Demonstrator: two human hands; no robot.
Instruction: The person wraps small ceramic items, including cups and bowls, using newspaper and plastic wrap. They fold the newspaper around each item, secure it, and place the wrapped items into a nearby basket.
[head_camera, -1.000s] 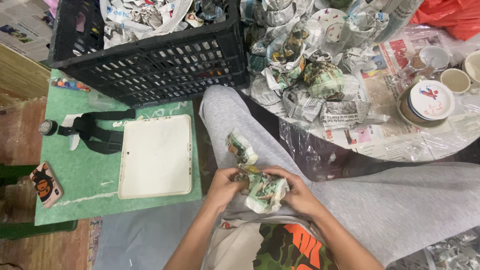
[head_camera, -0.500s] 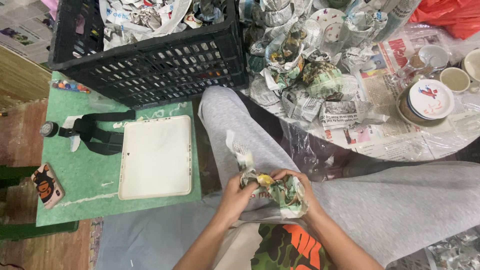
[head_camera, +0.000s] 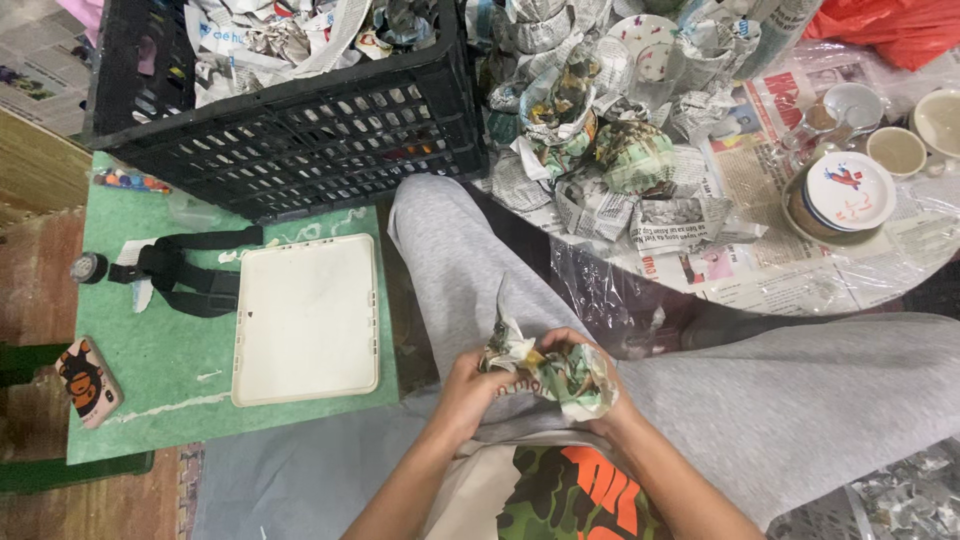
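Left hand (head_camera: 468, 392) and right hand (head_camera: 590, 385): both closed around newspaper-wrapped bundle (head_camera: 548, 368), held over lap between grey-trousered legs (head_camera: 470, 270). Left fingers curled on bundle's left end, loose paper flap standing up above; right fingers wrapped over bundle's right end. Black plastic crate (head_camera: 300, 130) of crumpled newspaper on floor ahead. Green surface (head_camera: 170, 340) at left carries white tray (head_camera: 305, 320), black strap (head_camera: 185, 272), phone (head_camera: 88, 380). Wrapped items and white bowls (head_camera: 850, 190) on newspaper at right.

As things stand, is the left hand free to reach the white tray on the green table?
Probably not at once: the left hand grips the newspaper-wrapped bundle together with the right hand. The path to the white tray looks unobstructed.
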